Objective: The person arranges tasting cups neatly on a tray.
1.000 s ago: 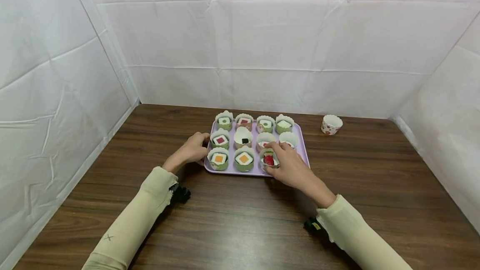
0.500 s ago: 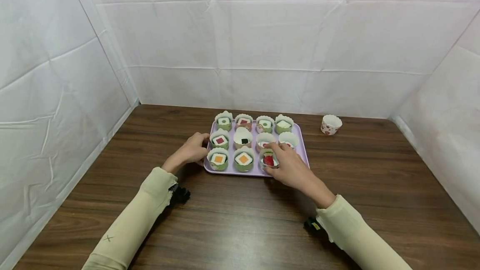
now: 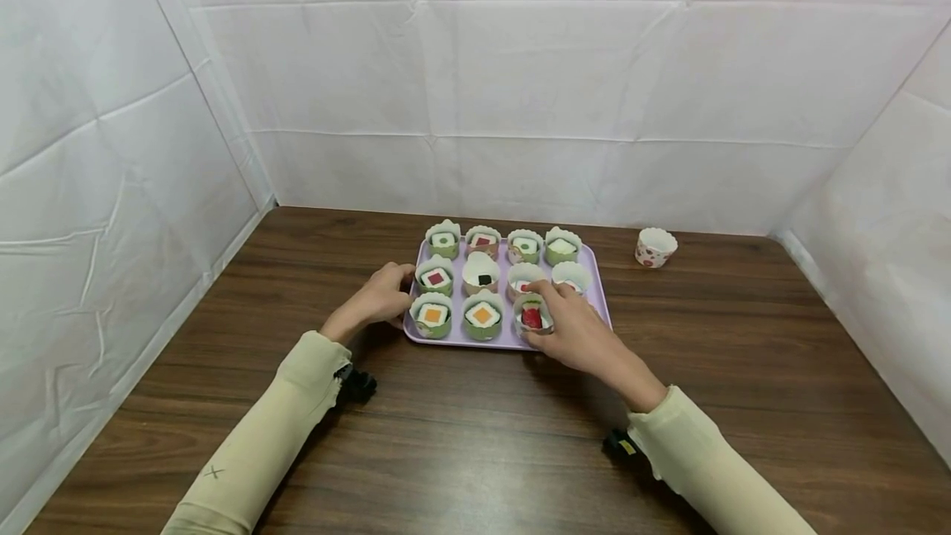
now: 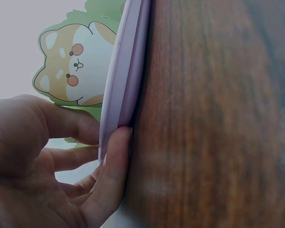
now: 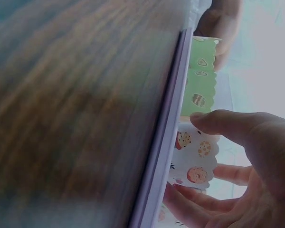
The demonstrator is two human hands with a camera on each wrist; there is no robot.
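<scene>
A lilac tray (image 3: pixel 459 338) lies on the table, bearing several paper baking cups in rows, each with a small toy-like sushi piece inside. My left hand (image 3: pixel 382 295) grips the tray's left rim; in the left wrist view a green cup with a dog print (image 4: pixel 73 64) stands just above those fingers. At the front row, my right hand (image 3: pixel 575 329) holds a white paper cup (image 5: pixel 192 154) with a cookie print, thumb on one side and fingers on the other. Inside that cup lies a red-topped piece (image 3: pixel 532 318). The tray's front right corner is hidden behind the right hand.
Behind and right of the tray, a lone white paper cup with red prints (image 3: pixel 656 248) stands on the brown wooden table (image 3: pixel 743 337). White sheeting (image 3: pixel 520 73) encloses the back and both sides.
</scene>
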